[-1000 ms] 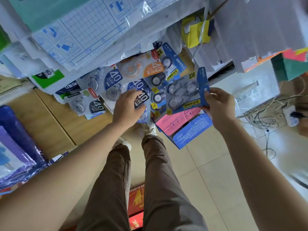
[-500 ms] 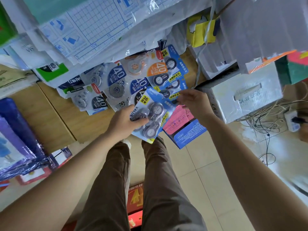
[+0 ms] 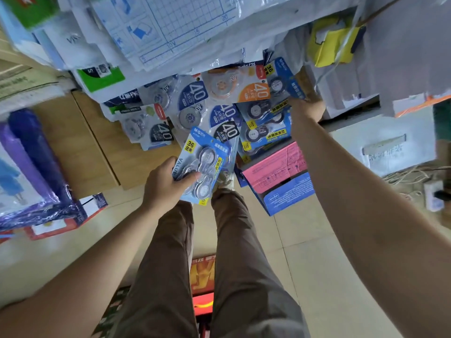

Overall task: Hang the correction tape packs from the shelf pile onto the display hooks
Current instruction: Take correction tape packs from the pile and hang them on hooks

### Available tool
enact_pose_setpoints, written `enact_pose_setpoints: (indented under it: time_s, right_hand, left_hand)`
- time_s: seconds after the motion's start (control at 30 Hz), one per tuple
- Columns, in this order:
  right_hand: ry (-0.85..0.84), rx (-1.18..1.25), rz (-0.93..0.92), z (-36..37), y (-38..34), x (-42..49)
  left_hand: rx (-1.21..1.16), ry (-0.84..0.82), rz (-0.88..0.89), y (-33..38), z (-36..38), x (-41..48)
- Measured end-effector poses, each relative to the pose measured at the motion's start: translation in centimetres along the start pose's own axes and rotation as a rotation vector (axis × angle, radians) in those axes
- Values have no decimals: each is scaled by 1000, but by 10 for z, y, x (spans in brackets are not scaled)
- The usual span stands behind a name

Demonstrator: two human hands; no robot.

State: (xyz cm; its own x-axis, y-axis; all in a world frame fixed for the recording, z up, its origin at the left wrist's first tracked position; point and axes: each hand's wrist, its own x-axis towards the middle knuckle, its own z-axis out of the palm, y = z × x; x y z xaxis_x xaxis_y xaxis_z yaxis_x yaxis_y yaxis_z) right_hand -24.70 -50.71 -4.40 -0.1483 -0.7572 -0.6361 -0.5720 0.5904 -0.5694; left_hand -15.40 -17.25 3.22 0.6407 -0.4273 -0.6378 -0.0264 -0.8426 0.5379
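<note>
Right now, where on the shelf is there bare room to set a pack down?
Bare wood shelf between the purple bundle and the pack pile. Crowded from the pile to the pink box.

One wide-angle view, from a camera worn on the person's head. It faces forward and steeply down, along both forearms to the legs and tiled floor below. The left hand, holding a pack, sits near frame centre. The right hand reaches higher, into the pile on the shelf. Hands and pile lie close to the lens, and the frame's edges curve.
</note>
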Motion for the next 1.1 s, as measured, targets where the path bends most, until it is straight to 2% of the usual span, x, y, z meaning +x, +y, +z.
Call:
enact_pose_setpoints:
  time_s: [0.1, 0.2, 0.37, 0.53, 0.83, 0.97, 1.1]
  right_hand:
    - [-64, 290, 221, 0, -1, -9]
    - [-114, 360, 398, 1, 3, -27]
    - [-257, 401, 409, 13, 19, -49]
    - [-147, 247, 212, 0, 25, -65]
    - [-97, 26, -25, -75, 24, -128]
    - [-185, -43, -293, -113, -14, -190]
    - [-226, -102, -602, -141, -71, -255]
  left_hand:
    - [10, 31, -9, 3, -1, 1]
    - [7, 57, -10, 7, -4, 1]
    - [-17, 55, 10, 17, -9, 1]
    - [-50, 44, 27, 25, -17, -6]
    - [-8, 102, 62, 67, -73, -48]
    - [12, 163, 144, 97, -117, -79]
    - [75, 327, 283, 127, -169, -117]
